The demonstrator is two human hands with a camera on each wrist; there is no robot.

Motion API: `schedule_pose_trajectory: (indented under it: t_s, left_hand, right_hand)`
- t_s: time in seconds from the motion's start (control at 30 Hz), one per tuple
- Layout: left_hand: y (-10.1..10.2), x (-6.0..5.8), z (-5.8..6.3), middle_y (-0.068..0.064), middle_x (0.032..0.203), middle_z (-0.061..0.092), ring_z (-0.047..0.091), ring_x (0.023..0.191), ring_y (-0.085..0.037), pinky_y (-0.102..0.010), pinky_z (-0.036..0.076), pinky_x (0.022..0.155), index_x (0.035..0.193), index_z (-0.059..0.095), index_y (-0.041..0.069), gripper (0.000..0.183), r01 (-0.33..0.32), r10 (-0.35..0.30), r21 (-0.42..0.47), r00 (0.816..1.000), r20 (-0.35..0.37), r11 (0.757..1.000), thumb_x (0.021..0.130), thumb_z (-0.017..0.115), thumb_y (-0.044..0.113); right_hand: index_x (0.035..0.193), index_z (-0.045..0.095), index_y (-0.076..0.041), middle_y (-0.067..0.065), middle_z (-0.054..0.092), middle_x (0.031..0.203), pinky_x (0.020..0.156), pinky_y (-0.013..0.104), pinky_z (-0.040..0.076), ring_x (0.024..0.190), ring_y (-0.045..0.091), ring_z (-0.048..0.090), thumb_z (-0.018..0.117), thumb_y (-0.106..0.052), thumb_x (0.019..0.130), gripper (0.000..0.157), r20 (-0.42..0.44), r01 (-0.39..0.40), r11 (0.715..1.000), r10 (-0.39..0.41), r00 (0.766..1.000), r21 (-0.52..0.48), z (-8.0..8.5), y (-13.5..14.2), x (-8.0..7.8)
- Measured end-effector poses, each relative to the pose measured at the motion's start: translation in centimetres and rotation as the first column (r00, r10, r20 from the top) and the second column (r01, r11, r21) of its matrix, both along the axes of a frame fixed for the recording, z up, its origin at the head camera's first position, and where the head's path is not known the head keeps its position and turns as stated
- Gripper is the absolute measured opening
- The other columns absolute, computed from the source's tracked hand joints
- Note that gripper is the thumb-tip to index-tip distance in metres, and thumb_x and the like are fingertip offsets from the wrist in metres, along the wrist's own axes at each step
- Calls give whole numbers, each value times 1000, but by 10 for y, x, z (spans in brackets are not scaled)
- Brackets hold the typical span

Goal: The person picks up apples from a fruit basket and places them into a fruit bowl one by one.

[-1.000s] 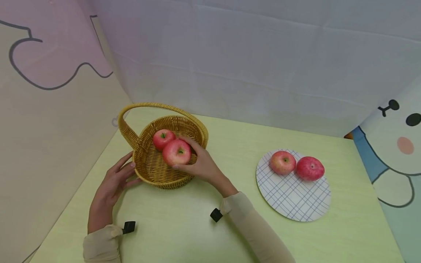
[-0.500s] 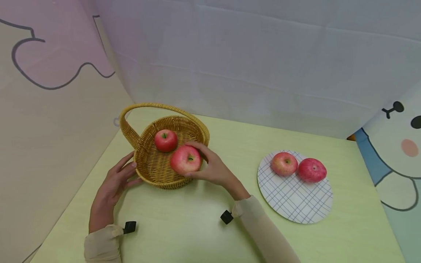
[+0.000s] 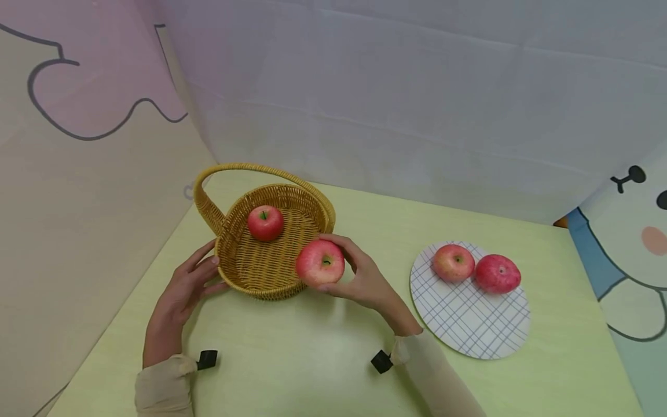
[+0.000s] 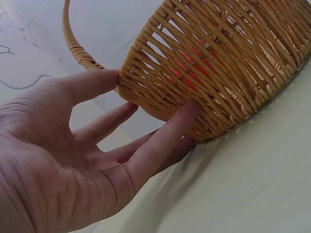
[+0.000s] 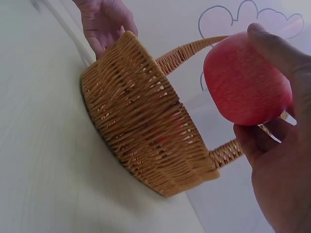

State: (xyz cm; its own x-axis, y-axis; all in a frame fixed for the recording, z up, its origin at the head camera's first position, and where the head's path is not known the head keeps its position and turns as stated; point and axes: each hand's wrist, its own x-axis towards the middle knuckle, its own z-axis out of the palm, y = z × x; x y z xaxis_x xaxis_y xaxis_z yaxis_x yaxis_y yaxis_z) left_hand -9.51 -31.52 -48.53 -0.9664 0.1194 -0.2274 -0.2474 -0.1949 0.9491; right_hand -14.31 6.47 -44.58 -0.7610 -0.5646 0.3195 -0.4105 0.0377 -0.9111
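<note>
In the head view, my right hand (image 3: 359,281) grips a large pink-red apple (image 3: 320,263) between thumb and fingers. It overlaps the right front rim of a round wicker basket (image 3: 263,278) with a tall handle. The right wrist view shows this apple (image 5: 245,80) raised above the rim. A smaller red apple (image 3: 266,223) sits inside the basket towards the back left. My left hand (image 3: 183,286) touches the basket's left outer wall. In the left wrist view, the fingers of the left hand (image 4: 97,150) lie fairly straight against the weave, one fingertip right at the rim.
On the right of the pale table (image 3: 292,359) lies a round checked plate (image 3: 474,324). A yellowish-red apple (image 3: 454,263) and a deep pink round fruit (image 3: 498,274) sit side by side on it. A white sheet (image 3: 391,104) hangs behind the table.
My right hand has lifted the large apple from beside the small one and carried it right, to the basket's right rim. The left hand and the basket stay in place.
</note>
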Motion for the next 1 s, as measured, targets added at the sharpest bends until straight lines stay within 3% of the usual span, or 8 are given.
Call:
schedule_pose_trajectory:
  t_s: [0.27, 0.63, 0.83, 1.0]
  left_hand:
    - [-1, 2, 1, -9, 162, 29, 63, 119, -8, -38, 59, 88, 158, 22, 26, 60, -6, 6, 9, 1000, 3, 1000, 105, 48, 19]
    - [-2, 0, 0, -8, 160, 32, 62, 121, -9, -38, 59, 88, 158, 22, 25, 58, 8, -8, 19, 1000, -9, 1000, 106, 46, 18]
    - [-1, 0, -2, -10, 160, 32, 63, 121, -11, -38, 59, 88, 158, 23, 25, 58, 2, -2, 5, 1000, -20, 1000, 105, 47, 18]
    - [-1, -1, -2, -11, 160, 30, 63, 120, -10, -39, 58, 88, 158, 24, 25, 58, -6, 6, -9, 1000, -15, 1000, 105, 48, 19]
  right_hand:
    - [144, 46, -13, 9, 52, 144, 112, 23, 39, 130, 14, 50, 86, 1, 71, 85, -26, 68, 995, -71, 997, -73, -8, 24, 7]
    - [145, 46, -16, 5, 52, 142, 107, 20, 43, 129, 19, 50, 83, 4, 72, 84, -1, 190, 978, -190, 982, -85, -16, 57, 19]
    - [144, 46, -9, 12, 55, 138, 107, 19, 43, 126, 17, 52, 83, 10, 69, 86, -37, 265, 957, -271, 962, -117, -22, 67, 23]
    - [145, 45, -8, 13, 53, 140, 110, 18, 40, 129, 14, 51, 81, 13, 69, 86, 5, 356, 925, -359, 933, -132, -23, 72, 29]
